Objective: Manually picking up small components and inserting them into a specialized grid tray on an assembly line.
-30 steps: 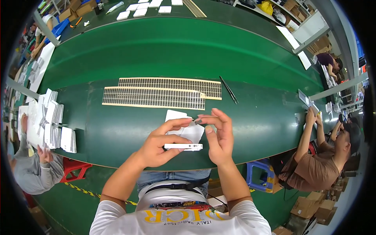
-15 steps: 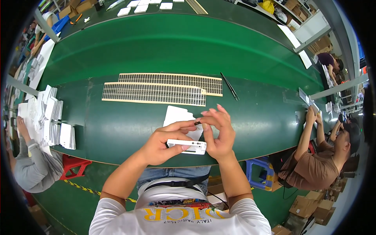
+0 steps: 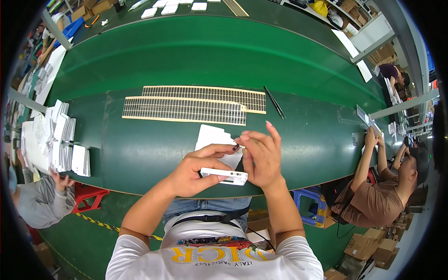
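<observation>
My left hand (image 3: 191, 173) grips a white rectangular plastic housing (image 3: 224, 176), with the thumb in front and fingers behind. Small holes show along the housing's edge facing up. Its index finger reaches forward to a small black piece (image 3: 236, 147), which looks like a sticker or pad. My right hand (image 3: 262, 156) meets it there, index finger and thumb drawn together at the piece, the other fingers raised. Under the hands lie white flat pieces (image 3: 210, 136) on the green table. Beyond them are two overlapping sheets (image 3: 184, 111) with rows of small dark rectangles.
Black tweezers (image 3: 274, 102) lie right of the sheets. Stacks of white parts (image 3: 63, 135) stand at the left, beside a seated person in grey (image 3: 39, 200). Another person in brown (image 3: 373, 198) works at the right. A green raised strip (image 3: 200, 56) runs along the back.
My right hand's fingers have shifted slightly at the black piece, with the fingertips more raised. The housing has barely moved. The left co-worker's hand has drawn back from the white stacks.
</observation>
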`<state>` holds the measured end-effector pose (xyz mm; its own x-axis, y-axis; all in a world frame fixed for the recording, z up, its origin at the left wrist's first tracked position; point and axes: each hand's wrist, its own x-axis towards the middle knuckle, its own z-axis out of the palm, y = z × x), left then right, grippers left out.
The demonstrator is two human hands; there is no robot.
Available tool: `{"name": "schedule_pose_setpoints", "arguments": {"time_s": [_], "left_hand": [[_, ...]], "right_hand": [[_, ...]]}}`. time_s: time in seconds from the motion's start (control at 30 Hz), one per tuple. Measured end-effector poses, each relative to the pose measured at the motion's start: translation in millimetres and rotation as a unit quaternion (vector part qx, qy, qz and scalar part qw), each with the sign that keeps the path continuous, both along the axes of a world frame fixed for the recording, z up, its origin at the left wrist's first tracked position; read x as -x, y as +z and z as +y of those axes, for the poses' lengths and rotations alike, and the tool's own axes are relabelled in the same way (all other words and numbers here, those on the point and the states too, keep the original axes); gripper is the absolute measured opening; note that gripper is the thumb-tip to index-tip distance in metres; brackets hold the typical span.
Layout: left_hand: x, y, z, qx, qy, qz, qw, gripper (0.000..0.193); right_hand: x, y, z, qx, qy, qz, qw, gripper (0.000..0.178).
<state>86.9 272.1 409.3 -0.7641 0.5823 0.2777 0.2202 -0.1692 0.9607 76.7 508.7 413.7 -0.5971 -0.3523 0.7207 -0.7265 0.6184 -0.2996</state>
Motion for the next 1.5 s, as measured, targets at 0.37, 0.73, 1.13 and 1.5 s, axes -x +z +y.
{"name": "schedule_pose_setpoints", "arguments": {"time_s": [0.37,0.73,1.13,1.5], "left_hand": [[8,16,-8,0.109,-0.026,0.103,0.988,0.024],[10,30,-2,0.212,-0.02,0.196,0.957,0.019],[14,24,-3,0.185,-0.022,0.134,0.973,0.022],[7,11,6,0.095,-0.009,0.089,0.991,0.023]], "right_hand": [[9,36,15,0.01,0.089,-0.175,0.981,0.022],[9,38,10,-0.129,0.064,-0.112,0.983,0.02],[5,45,24,-0.029,0.038,-0.168,0.985,0.014],[-5,6,1,0.346,0.034,-0.373,0.86,0.011]]}}
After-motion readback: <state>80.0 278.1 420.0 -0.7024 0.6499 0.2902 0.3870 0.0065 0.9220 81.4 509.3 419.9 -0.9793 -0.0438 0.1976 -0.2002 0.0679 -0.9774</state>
